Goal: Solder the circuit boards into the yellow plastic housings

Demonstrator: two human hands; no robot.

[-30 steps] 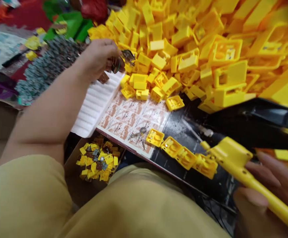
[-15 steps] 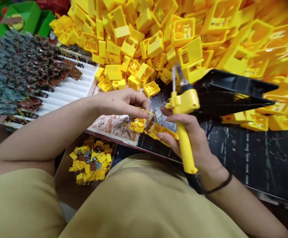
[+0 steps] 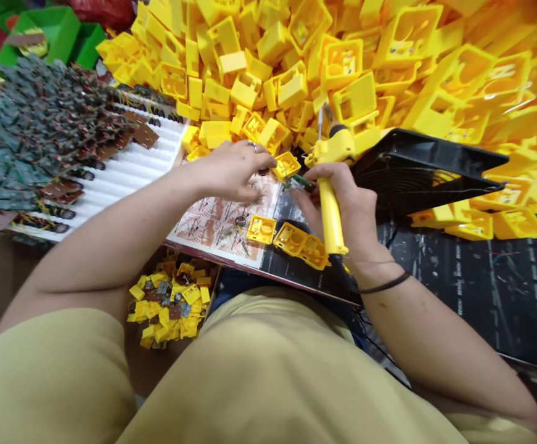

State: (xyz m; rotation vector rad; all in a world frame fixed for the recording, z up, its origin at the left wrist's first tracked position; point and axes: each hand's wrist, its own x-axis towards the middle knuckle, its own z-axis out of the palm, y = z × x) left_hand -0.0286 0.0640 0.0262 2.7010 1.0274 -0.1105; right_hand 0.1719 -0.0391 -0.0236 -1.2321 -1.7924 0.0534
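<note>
My right hand (image 3: 349, 200) is wrapped round the yellow handle of a soldering gun (image 3: 330, 213), its metal tip pointing up and away. By that hand's fingertips is a small dark green piece (image 3: 301, 182), partly covered; I cannot tell whether they grip it. Palm down, my left hand (image 3: 233, 169) reaches over the printed sheet, thumb apart from its fingers. Its fingertips are at the left edge of an open yellow plastic housing (image 3: 287, 165). Closer to me, near the table edge, lie a small yellow housing (image 3: 261, 229) and a longer one with two hollows (image 3: 300, 245).
A large heap of yellow housings (image 3: 268, 80) fills the back. A black fan (image 3: 416, 172) stands right of my right hand. Wired boards (image 3: 55, 129) are piled on a white ridged tray (image 3: 134, 154) at left. Below the table edge sits a box of yellow parts (image 3: 171, 302).
Both hands have moved away from the housings at the front edge, towards the heap. The soldering gun has shifted slightly left and up. The brown board and wires over the longer housing no longer show there.
</note>
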